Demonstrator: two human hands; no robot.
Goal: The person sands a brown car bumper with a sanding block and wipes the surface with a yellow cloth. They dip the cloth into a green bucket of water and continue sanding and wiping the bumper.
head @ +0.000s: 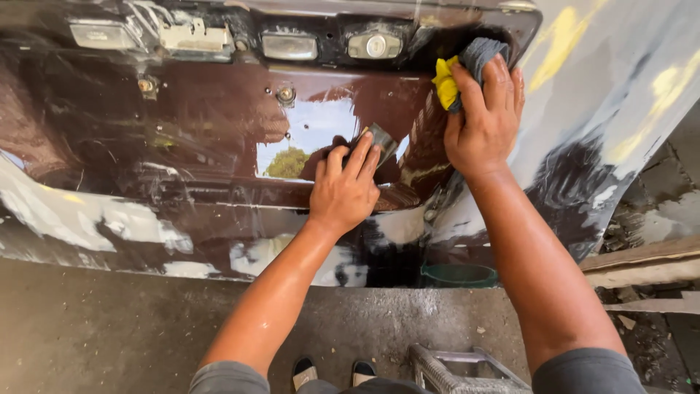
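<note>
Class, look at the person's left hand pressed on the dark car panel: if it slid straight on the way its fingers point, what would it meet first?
The left hand points up and right, pressing a small grey sanding pad on the glossy dark-brown car panel. It would likely first meet the right hand, which holds a grey-and-yellow cloth, though depth is unclear.

Bright daylight falls from above, throwing glare and a sky reflection across the wet, dark maroon car panel (219,131), while the concrete floor (109,328) sits dimmer, and the frame bends and softens toward its edges.

head view, close, looking down forward
</note>
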